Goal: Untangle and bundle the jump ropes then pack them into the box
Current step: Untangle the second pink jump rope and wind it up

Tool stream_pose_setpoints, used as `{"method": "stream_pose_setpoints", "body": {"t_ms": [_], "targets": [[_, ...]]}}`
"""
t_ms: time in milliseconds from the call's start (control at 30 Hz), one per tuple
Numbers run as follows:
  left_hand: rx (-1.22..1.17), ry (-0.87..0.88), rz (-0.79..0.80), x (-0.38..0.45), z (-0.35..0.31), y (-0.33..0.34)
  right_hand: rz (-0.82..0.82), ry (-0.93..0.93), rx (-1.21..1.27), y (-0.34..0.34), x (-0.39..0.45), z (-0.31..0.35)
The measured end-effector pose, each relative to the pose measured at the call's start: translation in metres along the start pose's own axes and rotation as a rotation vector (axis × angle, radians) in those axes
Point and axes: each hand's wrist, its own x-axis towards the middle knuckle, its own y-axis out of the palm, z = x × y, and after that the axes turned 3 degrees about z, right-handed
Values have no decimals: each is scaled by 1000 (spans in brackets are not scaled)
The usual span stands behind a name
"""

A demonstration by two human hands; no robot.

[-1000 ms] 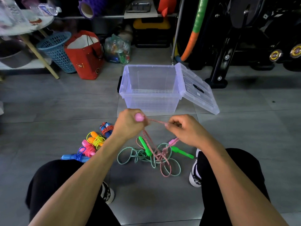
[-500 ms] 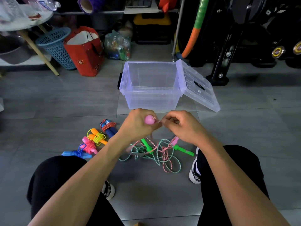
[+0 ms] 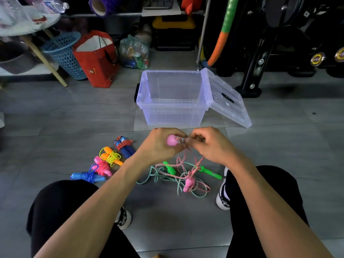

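My left hand [image 3: 158,146] grips a pink jump rope handle [image 3: 172,140] in front of me. My right hand [image 3: 210,144] pinches the red-and-white rope right beside that handle. The rope hangs down to a tangle [image 3: 186,174] on the floor, mixed with a green-handled rope [image 3: 210,173]. The second pink handle [image 3: 189,184] lies in the tangle. Several bundled ropes lie to the left: blue-handled with red cord [image 3: 124,146], orange [image 3: 111,156], pink [image 3: 102,167], blue [image 3: 87,176]. The clear plastic box [image 3: 173,116] stands open beyond my hands.
The box lid [image 3: 227,99] leans open on the box's right side. A red bag [image 3: 96,60], a blue basket [image 3: 65,53] and a table leg [image 3: 46,60] stand at back left. Black gym equipment [image 3: 260,53] fills the back right. My knees and shoes flank the tangle.
My hands have come close together near the pink handle. The second pink handle has slid down toward me in the tangle, and the rope loops have shifted.
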Motion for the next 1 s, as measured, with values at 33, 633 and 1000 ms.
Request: {"method": "stream_pose_setpoints", "body": {"t_ms": [33,633,1000], "targets": [[-36,15,-7,-2,-5,0,3,1,6,2,1,1],[53,12,7,-2,2,0,30,-6,11,0,0,8],[182,-520,-65,6,46,-27,-25,17,-19,0,1,-1]]}}
